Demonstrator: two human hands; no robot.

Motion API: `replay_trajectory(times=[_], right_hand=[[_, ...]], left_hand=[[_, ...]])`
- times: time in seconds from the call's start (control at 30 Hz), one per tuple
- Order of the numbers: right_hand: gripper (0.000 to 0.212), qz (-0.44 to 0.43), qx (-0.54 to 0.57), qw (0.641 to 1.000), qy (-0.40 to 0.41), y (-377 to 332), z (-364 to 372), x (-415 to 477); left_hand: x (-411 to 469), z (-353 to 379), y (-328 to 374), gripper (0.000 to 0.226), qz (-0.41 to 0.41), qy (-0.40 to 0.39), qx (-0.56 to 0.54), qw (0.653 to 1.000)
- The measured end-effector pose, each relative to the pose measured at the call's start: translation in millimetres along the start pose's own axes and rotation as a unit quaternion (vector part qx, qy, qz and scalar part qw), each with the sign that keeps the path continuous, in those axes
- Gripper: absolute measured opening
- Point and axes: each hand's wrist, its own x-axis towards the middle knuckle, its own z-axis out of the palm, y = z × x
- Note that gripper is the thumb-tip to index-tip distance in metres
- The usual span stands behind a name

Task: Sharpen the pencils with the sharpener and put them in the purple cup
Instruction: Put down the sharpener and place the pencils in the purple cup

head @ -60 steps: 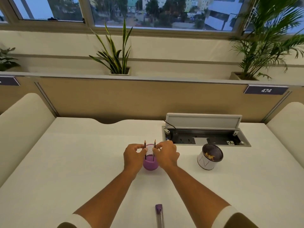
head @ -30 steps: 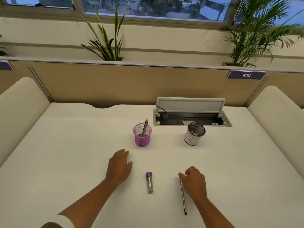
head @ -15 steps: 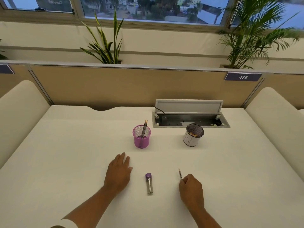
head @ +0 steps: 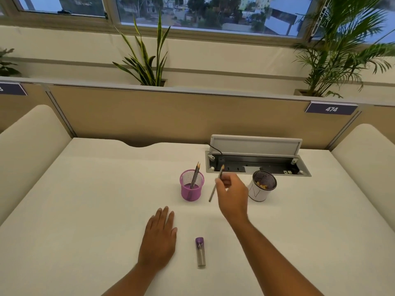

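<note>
the right hand [head: 232, 194] has lifted off the surface [head: 85, 210], now pinching a pencil [head: 215, 184] just right of the purple cup [head: 190, 190] at frame centre, likely to drop in; the left hand [head: 159, 238] stays flat, empty; the sharpener [head: 200, 252] lies untouched, lower centre.

Head-worn view, looking down over desk [head: 85, 210]

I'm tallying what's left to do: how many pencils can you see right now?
3. Two pencils stand together in the purple mesh cup; one pencil is held in the right hand, raised just right of that cup. Others might be hidden inside the cups.
</note>
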Motion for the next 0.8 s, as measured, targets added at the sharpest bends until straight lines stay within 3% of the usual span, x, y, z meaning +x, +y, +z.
replay_trajectory(times=[0.2, 0.37, 0.6, 0.8], right_hand=[[0.016, -0.013, -0.013, 0.999, -0.03, -38.1, 47.9, 47.9], [0.016, 0.004, -0.095, 0.993, -0.073, -21.2, 83.2, 57.3], [0.028, -0.018, -0.261, 0.957, -0.126, 11.6, 107.5, 51.2], [0.04, -0.016, -0.297, 0.943, -0.151, 13.3, 107.5, 47.3]], left_hand=[[-0.4, 4.3, -2.4, 0.06, 0.005, 0.012, 0.002, 1.0], [0.7, 3.4, -2.3, 0.057, 0.006, 0.019, -0.002, 1.0], [1.1, 3.3, -3.1, 0.058, -0.005, 0.001, 0.011, 1.0], [0.2, -0.9, -2.2, 0.057, -0.007, -0.003, 0.003, 1.0]])
